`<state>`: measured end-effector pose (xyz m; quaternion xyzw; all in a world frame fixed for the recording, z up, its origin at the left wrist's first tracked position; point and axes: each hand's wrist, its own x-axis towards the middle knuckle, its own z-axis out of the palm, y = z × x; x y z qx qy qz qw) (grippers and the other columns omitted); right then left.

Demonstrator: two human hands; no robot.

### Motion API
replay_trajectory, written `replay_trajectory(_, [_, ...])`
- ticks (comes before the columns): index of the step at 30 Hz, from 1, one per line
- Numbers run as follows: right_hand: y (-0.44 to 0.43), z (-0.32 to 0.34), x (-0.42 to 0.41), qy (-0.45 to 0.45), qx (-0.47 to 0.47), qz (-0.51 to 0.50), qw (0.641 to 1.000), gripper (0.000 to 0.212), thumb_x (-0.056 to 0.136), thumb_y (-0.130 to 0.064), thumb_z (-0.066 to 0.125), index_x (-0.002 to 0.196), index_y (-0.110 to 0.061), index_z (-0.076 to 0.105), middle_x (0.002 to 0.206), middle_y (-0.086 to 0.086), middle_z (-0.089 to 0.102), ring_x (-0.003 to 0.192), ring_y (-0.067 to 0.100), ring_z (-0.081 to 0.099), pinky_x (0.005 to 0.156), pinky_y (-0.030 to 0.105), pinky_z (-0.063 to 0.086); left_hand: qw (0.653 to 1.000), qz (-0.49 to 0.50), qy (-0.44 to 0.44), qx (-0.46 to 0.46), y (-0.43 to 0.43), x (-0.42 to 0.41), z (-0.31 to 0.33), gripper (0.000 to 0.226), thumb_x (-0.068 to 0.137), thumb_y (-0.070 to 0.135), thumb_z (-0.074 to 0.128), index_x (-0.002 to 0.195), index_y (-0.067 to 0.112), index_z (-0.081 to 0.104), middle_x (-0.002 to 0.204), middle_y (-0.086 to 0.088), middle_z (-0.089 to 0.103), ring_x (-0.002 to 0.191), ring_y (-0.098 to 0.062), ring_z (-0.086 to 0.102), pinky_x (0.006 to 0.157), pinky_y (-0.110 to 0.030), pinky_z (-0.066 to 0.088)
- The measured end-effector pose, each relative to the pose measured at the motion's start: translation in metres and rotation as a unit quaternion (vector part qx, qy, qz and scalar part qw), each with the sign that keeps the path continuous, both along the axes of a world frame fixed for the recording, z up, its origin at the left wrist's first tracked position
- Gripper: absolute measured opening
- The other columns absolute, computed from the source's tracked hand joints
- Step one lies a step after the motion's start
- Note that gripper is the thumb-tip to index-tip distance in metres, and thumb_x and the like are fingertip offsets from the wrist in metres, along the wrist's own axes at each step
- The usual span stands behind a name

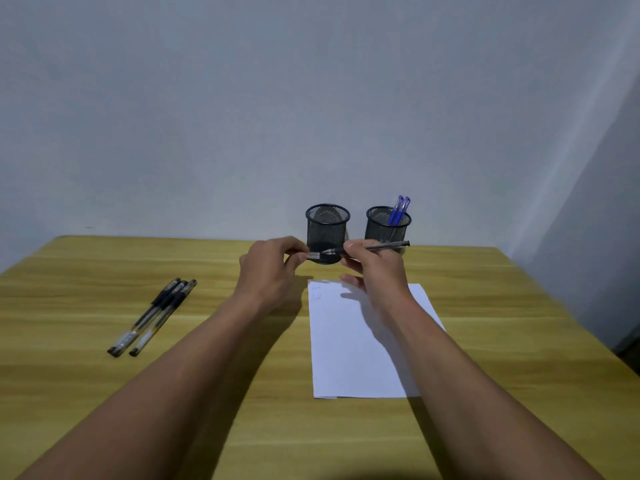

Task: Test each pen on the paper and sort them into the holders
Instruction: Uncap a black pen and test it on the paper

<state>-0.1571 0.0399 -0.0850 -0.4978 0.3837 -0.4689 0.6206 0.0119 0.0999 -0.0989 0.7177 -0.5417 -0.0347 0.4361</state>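
Note:
My right hand [372, 268] grips a black pen [377, 247] held level above the table, tip pointing left. My left hand [273, 268] pinches the pen's clear cap [313, 256] just off that tip, a small gap between them. Both hands hover in front of the left black mesh holder [327, 223], which looks empty. The right mesh holder [388, 225] contains two blue pens [398, 209]. A white sheet of paper [349, 344] lies under my right hand, with faint scribbles [316, 292] at its top left corner. Three black capped pens [154, 317] lie together at the table's left.
The wooden table [207, 393] meets a pale wall behind the holders. Its right edge drops off near the frame's right side.

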Motion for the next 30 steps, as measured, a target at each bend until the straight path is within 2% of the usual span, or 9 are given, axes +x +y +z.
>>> replay_trajectory(2, [0.002, 0.007, -0.002, -0.009, -0.005, 0.01, 1.0, 0.005, 0.096, -0.012, 0.069, 0.092, -0.014, 0.07, 0.091, 0.005, 0.073, 0.083, 0.013, 0.069, 0.063, 0.025, 0.06, 1.0, -0.012, 0.001, -0.019, 0.004, -0.005, 0.01, 0.01, 0.092, 0.028, 0.065, 0.093, 0.032, 0.074, 0.085, 0.019, 0.071, 0.092, -0.013, 0.065, 0.09, -0.045, 0.049])
replay_trajectory(6, [0.009, 0.017, -0.009, -0.003, -0.009, 0.052, 0.999, 0.007, 0.097, -0.014, 0.069, 0.09, -0.016, 0.07, 0.087, 0.001, 0.074, 0.079, 0.009, 0.069, 0.063, 0.025, 0.059, 0.996, -0.05, 0.057, -0.043, 0.012, -0.021, 0.022, 0.01, 0.093, 0.021, 0.066, 0.095, 0.022, 0.076, 0.089, 0.012, 0.074, 0.089, -0.003, 0.067, 0.078, -0.014, 0.047])
replay_trajectory(7, [0.01, 0.02, -0.011, -0.007, -0.006, 0.059, 0.998, 0.006, 0.097, -0.015, 0.069, 0.091, -0.016, 0.07, 0.086, 0.0, 0.075, 0.08, 0.008, 0.069, 0.063, 0.025, 0.059, 0.993, -0.059, 0.087, -0.049, 0.013, -0.025, 0.023, 0.011, 0.094, 0.019, 0.065, 0.096, 0.02, 0.075, 0.089, 0.01, 0.074, 0.088, -0.004, 0.068, 0.075, -0.012, 0.047])
replay_trajectory(10, [0.013, 0.027, -0.018, -0.029, 0.011, 0.077, 0.997, 0.004, 0.096, -0.015, 0.069, 0.093, -0.016, 0.071, 0.086, -0.002, 0.075, 0.082, 0.009, 0.07, 0.065, 0.026, 0.059, 0.963, -0.1, 0.24, -0.067, 0.017, -0.033, 0.027, 0.012, 0.096, 0.011, 0.061, 0.098, 0.014, 0.073, 0.087, -0.006, 0.075, 0.082, -0.014, 0.071, 0.077, -0.029, 0.057])
replay_trajectory(12, [0.016, 0.03, -0.02, -0.037, 0.018, 0.08, 0.996, 0.005, 0.096, -0.014, 0.071, 0.091, -0.015, 0.072, 0.082, -0.003, 0.076, 0.083, 0.011, 0.07, 0.065, 0.026, 0.06, 0.946, -0.114, 0.295, -0.076, 0.02, -0.037, 0.032, 0.013, 0.097, 0.007, 0.06, 0.099, 0.009, 0.072, 0.084, -0.013, 0.073, 0.079, -0.014, 0.071, 0.078, -0.033, 0.059])
replay_trajectory(16, [0.021, 0.036, -0.021, -0.058, 0.027, 0.074, 0.995, 0.006, 0.095, -0.01, 0.071, 0.089, -0.011, 0.071, 0.08, 0.001, 0.073, 0.078, 0.013, 0.069, 0.065, 0.027, 0.061, 0.935, -0.124, 0.32, -0.091, 0.024, -0.042, 0.041, 0.012, 0.096, 0.003, 0.06, 0.099, 0.0, 0.072, 0.08, -0.014, 0.07, 0.074, -0.015, 0.068, 0.08, -0.031, 0.06])
replay_trajectory(22, [0.028, 0.042, -0.02, -0.066, 0.031, 0.081, 0.994, 0.004, 0.095, -0.011, 0.071, 0.092, -0.01, 0.073, 0.077, 0.0, 0.073, 0.076, 0.011, 0.069, 0.065, 0.029, 0.062, 0.927, -0.126, 0.338, -0.097, 0.031, -0.045, 0.049, 0.013, 0.096, 0.001, 0.059, 0.098, 0.001, 0.071, 0.078, -0.015, 0.068, 0.071, -0.016, 0.067, 0.078, -0.03, 0.06])
replay_trajectory(26, [0.029, 0.043, -0.03, -0.023, 0.028, 0.104, 0.994, 0.004, 0.093, -0.017, 0.074, 0.095, -0.013, 0.075, 0.08, -0.001, 0.076, 0.079, 0.009, 0.072, 0.073, 0.032, 0.062, 0.934, -0.133, 0.326, -0.059, 0.037, -0.043, 0.054, 0.014, 0.098, 0.004, 0.058, 0.101, 0.0, 0.071, 0.082, -0.012, 0.068, 0.076, -0.013, 0.067, 0.08, -0.035, 0.061])
replay_trajectory(30, [0.023, 0.052, -0.05, 0.018, -0.014, 0.062, 0.998, 0.006, 0.088, -0.011, 0.077, 0.087, -0.017, 0.075, 0.076, -0.003, 0.075, 0.077, 0.011, 0.07, 0.072, 0.031, 0.058, 0.936, -0.111, 0.33, -0.054, 0.04, -0.04, 0.054, 0.017, 0.1, 0.005, 0.054, 0.105, -0.003, 0.068, 0.085, -0.014, 0.064, 0.079, -0.017, 0.062, 0.083, -0.041, 0.061])
